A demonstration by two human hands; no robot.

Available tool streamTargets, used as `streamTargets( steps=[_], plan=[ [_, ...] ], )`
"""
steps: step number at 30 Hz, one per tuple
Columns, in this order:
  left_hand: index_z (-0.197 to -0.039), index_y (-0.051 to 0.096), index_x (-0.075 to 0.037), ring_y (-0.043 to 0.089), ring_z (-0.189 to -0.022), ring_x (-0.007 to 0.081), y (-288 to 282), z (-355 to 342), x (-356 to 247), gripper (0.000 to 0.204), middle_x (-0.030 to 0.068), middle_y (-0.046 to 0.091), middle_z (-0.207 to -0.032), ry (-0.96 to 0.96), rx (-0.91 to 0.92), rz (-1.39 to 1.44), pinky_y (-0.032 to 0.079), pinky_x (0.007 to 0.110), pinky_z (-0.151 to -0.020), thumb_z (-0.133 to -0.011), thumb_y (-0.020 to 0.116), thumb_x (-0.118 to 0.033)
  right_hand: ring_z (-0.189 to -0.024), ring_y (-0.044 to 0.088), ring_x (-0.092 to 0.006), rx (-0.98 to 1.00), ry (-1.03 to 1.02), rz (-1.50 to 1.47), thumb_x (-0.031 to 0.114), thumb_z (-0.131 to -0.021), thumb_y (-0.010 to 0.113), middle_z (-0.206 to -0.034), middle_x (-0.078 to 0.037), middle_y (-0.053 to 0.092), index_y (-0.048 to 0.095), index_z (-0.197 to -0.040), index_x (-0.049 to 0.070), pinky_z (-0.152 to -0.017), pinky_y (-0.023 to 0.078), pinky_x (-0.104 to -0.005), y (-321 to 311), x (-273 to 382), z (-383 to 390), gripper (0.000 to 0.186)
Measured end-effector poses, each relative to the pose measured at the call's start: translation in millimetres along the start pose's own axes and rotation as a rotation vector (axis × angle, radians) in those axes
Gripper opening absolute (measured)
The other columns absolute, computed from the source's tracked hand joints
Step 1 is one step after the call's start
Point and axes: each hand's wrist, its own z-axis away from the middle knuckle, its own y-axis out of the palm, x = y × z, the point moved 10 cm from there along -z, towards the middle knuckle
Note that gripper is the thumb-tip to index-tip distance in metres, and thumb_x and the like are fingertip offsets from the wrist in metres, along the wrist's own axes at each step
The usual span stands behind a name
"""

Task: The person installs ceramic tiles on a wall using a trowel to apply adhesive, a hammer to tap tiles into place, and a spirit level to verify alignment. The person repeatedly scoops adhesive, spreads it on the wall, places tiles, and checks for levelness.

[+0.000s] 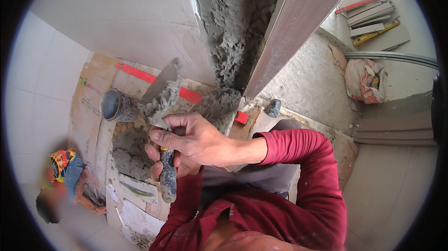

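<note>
A trowel (161,85) with grey mortar on its blade is held up before me, blade pointing away. My left hand (185,167), partly hidden behind the handle and my other hand, is closed around the dark, mortar-stained handle. My right hand (200,136) reaches across from the right and pinches the trowel near the neck, thumb and index finger against the mortar-smeared blade base. Below the trowel lies wet mortar (130,150) on a board. A round, mortar-crusted can (110,105) stands left of the blade. Rough mortar (228,31) fills the vertical gap ahead.
A red straight bar (191,95) lies along the wall base, partly covered. The brown frame post (298,31) rises beside the gap. At lower left a person (70,171) crouches. A dark lump (274,107), a sack (364,80) and stacked tile strips (371,15) are right.
</note>
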Motion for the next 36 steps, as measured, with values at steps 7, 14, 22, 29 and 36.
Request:
streamTargets(
  steps=[7, 14, 22, 29, 36],
  plan=[
    [-0.118, 0.049, -0.007, 0.065, -0.093, 0.0187, 13.0, 8.1, -7.9, 0.028, 0.0093, 0.062, -0.114, 0.111, -0.075, -0.175, 0.051, 0.03, -0.086, -0.102, 0.056, -0.029, -0.064, 0.057, -0.0054, 0.035, -0.028, 0.296, 0.028, -0.108, 0.054, -0.08, -0.003, 0.068, 0.06, -0.091, 0.001, -0.055, 0.049, -0.025, -3.6, 11.0, 3.0, 0.032],
    [-0.118, 0.052, -0.002, 0.066, -0.102, 0.0188, -23.6, 20.8, 45.6, 0.035, 0.0072, 0.065, -0.111, 0.01, -0.005, -0.558, 0.051, 0.037, -0.095, -0.104, 0.049, -0.033, -0.065, 0.065, -0.0126, 0.064, 0.025, 0.323, 0.021, -0.103, 0.058, -0.079, -0.009, 0.069, 0.064, -0.091, -0.002, -0.061, 0.057, -0.0339, 7.0, 52.0, -5.9, 0.027],
    [-0.095, 0.054, -0.004, 0.054, -0.099, 0.0284, -45.4, 50.0, 83.4, 0.045, 0.0109, 0.054, -0.095, -0.833, 0.158, 0.315, 0.043, 0.045, -0.098, -0.11, 0.027, -0.036, -0.06, 0.066, -0.0176, -0.031, 0.446, 0.997, 0.017, -0.093, 0.064, -0.069, -0.01, 0.065, 0.063, -0.09, -0.005, -0.057, 0.055, -0.0349, -133.8, 56.6, 95.3, 0.023],
    [-0.075, 0.04, -0.011, 0.044, -0.079, 0.0244, -85.9, 32.9, 97.2, 0.034, 0.0059, 0.04, -0.076, -1.065, 0.125, 0.429, 0.041, 0.043, -0.088, -0.105, 0.034, -0.026, -0.057, 0.063, -0.0195, -0.169, 0.36, 1.15, 0.015, -0.091, 0.066, -0.062, -0.01, 0.057, 0.063, -0.098, -0.004, -0.055, 0.048, -0.0375, -232.5, 32.0, 118.2, 0.021],
    [-0.068, 0.035, -0.015, 0.038, -0.072, 0.0204, -132.3, 26.6, 117.0, 0.032, 0.0022, 0.036, -0.069, -1.081, 0.24, 0.342, 0.039, 0.041, -0.084, -0.098, 0.039, -0.026, -0.079, 0.067, -0.0437, -0.382, 0.107, 1.787, 0.02, -0.096, 0.059, -0.085, -0.021, 0.068, 0.06, -0.107, 0.001, -0.068, 0.053, -0.0524, -293.9, 8.6, 120.3, 0.022]
  ],
)
